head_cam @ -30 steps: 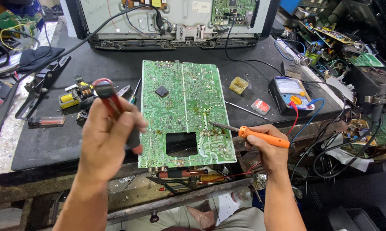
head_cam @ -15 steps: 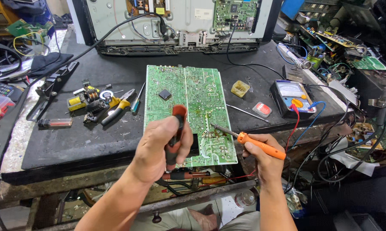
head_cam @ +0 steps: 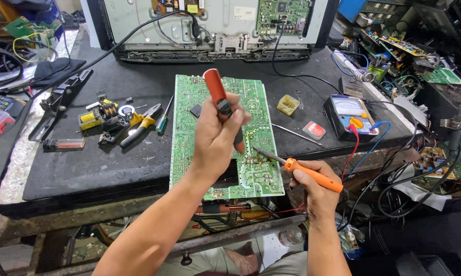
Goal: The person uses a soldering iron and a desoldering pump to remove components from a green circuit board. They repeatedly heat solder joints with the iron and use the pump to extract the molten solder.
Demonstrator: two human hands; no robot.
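Desoldering on green circuit board (head_cam: 217,110), flat on black mat (head_cam: 87,163) at bench front edge. Left hand (head_cam: 217,138) closed round red solder sucker (head_cam: 221,102), nozzle down over joints. Right hand (head_cam: 315,189) gripping orange soldering iron (head_cam: 304,171), tip on board's lower right. Next, prob: melt joint, nozzle tight beside tip, fire sucker.

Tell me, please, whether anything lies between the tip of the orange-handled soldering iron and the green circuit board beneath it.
Nothing visible does. The right hand holds the soldering iron with its tip down at the circuit board. The left hand brings the red desoldering pump down beside the tip, not between it and the board.
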